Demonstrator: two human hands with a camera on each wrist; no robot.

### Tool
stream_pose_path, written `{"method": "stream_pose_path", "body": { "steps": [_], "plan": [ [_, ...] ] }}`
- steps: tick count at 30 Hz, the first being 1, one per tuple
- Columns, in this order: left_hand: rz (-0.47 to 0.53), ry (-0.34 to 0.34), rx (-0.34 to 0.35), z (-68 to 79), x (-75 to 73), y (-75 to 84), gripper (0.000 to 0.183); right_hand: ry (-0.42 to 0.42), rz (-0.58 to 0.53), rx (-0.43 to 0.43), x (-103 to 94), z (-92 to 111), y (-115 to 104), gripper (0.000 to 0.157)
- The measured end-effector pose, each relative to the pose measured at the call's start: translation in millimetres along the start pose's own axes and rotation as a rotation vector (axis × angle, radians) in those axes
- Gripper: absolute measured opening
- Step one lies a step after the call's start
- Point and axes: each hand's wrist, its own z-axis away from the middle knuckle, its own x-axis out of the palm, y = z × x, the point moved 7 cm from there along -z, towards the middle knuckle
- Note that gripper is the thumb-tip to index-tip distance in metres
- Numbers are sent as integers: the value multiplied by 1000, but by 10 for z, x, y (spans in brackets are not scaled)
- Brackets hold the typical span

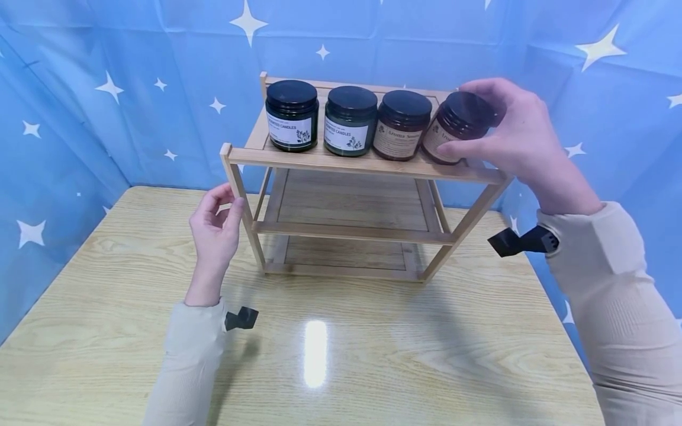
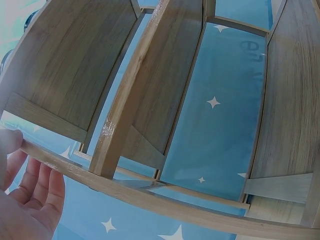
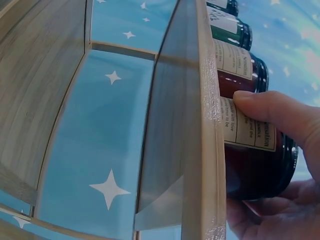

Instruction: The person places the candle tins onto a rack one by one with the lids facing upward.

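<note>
My right hand (image 1: 524, 133) grips a dark brown candle jar (image 1: 434, 141) with a black lid and beige label, at the right end of the top shelf. In the right wrist view its thumb (image 3: 270, 107) lies across the label, with the other fingers round the far side. The jar leans a little beside a matching brown candle jar (image 1: 396, 139). Further left stand two green candle jars (image 1: 346, 139) with white labels. My left hand (image 1: 215, 222) holds the left front leg of the wooden shelf rack (image 1: 341, 234), its thumb and fingers on either side of the leg.
The rack stands on a light wood-grain table (image 1: 362, 349), with two lower shelves under the jars. A raised front rail (image 1: 319, 158) runs along the top shelf. Behind hangs a blue curtain (image 1: 176, 65) with white stars.
</note>
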Motion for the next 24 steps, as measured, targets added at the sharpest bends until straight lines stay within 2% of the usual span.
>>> {"method": "stream_pose_path", "body": {
  "steps": [8, 14, 16, 19, 22, 24],
  "plan": [
    [-4, 1, -1, -1, 7, 3, 21, -28, -72, 44, 54, -12, 44, 86],
    [-13, 8, -11, -2, 20, -6, 21, 7, -172, 61, 62, 48, 83, 86],
    [-33, 21, -29, 7, 15, -8, 21, 64, -240, 51, 49, 100, 83, 84],
    [-76, 70, -65, 32, -1, 10, 20, 213, -395, 19, -15, 234, 74, 76],
    [-118, 147, -71, 71, -11, 96, 18, 397, -590, -80, -79, 451, 46, 62],
    [-142, 202, -44, 101, -4, 200, 16, 480, -728, -148, -82, 629, 26, 54]
  ]
}}
